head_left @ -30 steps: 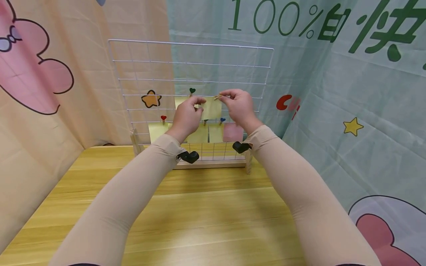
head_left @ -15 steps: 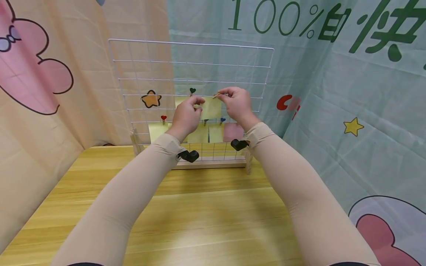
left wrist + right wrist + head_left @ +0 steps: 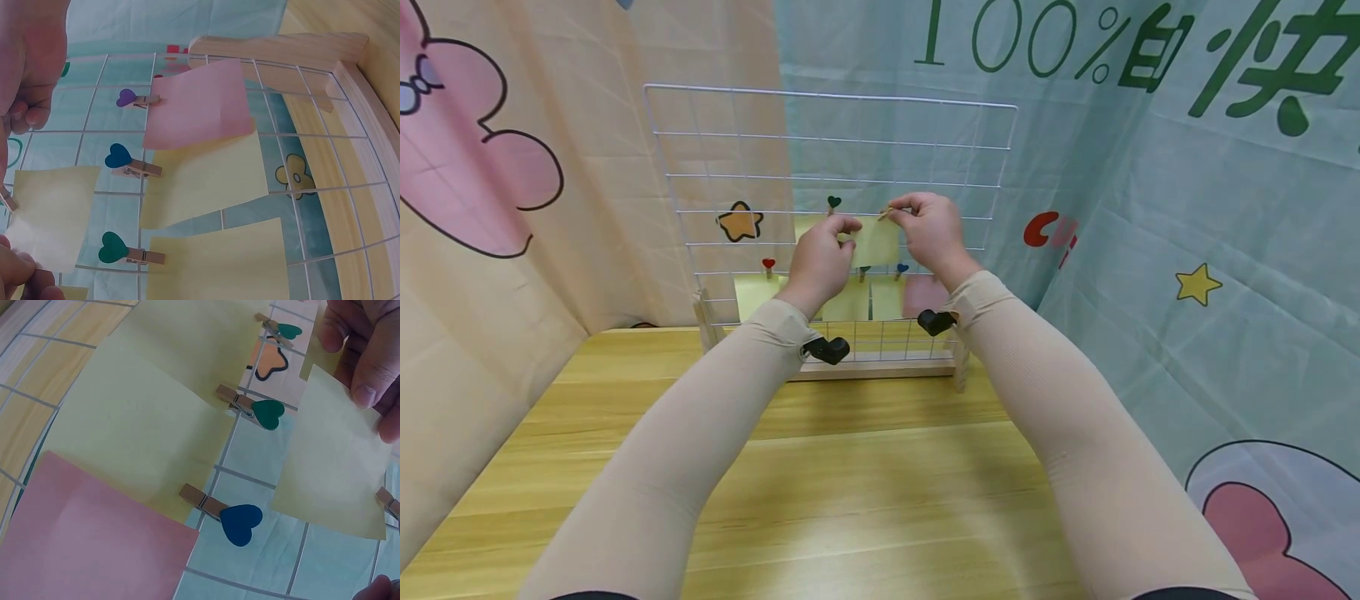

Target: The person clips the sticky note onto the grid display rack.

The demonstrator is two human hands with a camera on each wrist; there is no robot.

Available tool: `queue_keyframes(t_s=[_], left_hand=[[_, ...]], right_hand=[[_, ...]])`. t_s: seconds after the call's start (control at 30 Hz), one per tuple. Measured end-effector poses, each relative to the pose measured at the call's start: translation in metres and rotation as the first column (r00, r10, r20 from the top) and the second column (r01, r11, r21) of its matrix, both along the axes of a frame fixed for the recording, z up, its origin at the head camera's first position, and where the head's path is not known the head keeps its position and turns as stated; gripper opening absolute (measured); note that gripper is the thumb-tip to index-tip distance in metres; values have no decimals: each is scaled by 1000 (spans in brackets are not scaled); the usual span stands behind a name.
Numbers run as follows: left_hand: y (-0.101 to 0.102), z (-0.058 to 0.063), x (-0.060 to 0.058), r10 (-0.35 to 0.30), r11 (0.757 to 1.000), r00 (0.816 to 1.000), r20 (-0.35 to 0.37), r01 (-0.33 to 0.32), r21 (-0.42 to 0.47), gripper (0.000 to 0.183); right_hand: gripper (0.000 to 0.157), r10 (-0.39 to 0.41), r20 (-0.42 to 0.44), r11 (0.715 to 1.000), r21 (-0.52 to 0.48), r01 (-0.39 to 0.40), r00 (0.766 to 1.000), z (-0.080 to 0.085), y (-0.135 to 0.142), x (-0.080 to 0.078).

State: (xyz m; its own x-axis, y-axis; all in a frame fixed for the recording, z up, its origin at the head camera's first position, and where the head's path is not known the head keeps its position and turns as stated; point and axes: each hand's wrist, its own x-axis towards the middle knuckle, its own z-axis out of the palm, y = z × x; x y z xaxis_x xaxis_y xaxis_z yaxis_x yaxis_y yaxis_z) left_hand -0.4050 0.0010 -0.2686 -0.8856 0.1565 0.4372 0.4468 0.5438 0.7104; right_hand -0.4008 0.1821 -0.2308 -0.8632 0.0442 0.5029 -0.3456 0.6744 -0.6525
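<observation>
My left hand [image 3: 823,262] pinches a yellow sticky note [image 3: 334,462] by one edge between thumb and fingers, against the white wire grid [image 3: 842,179]. With thumb and forefinger, my right hand [image 3: 934,237] holds a small wooden clothespin [image 3: 886,214] at the note's upper edge. In the right wrist view the clothespin's jaws overlap that edge. Partly behind my left hand, another yellow note [image 3: 805,227] hangs from a clothespin with a dark green heart [image 3: 834,202]. Below, a row of yellow notes [image 3: 212,181] and a pink note [image 3: 200,103] hangs from heart clothespins.
The grid stands in a wooden base [image 3: 872,373] on a wood-grain table [image 3: 880,475]. Red [image 3: 768,263], blue [image 3: 241,524] and purple [image 3: 127,97] hearts top some lower clothespins. Printed curtains [image 3: 1150,250] enclose the back and sides.
My right hand has shifted slightly up and to the left, bringing the clothespin along the note's upper edge. My left hand has stayed nearly still on the note.
</observation>
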Motion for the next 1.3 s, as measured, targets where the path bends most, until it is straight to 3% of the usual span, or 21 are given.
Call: queue_keyframes(t_s=[0.83, 1.03, 1.3], left_hand=[[1, -2, -2, 16, 1000, 999, -36, -16, -26, 30], [2, -2, -1, 21, 999, 999, -47, -22, -28, 29], [1, -3, 1, 20, 999, 998, -58, -22, -31, 30]], right_hand=[[26, -38, 13, 996, 83, 36, 999, 1, -2, -2], [27, -51, -13, 981, 189, 52, 999, 2, -1, -3], [30, -17, -130, 925, 374, 65, 991, -1, 2, -6]])
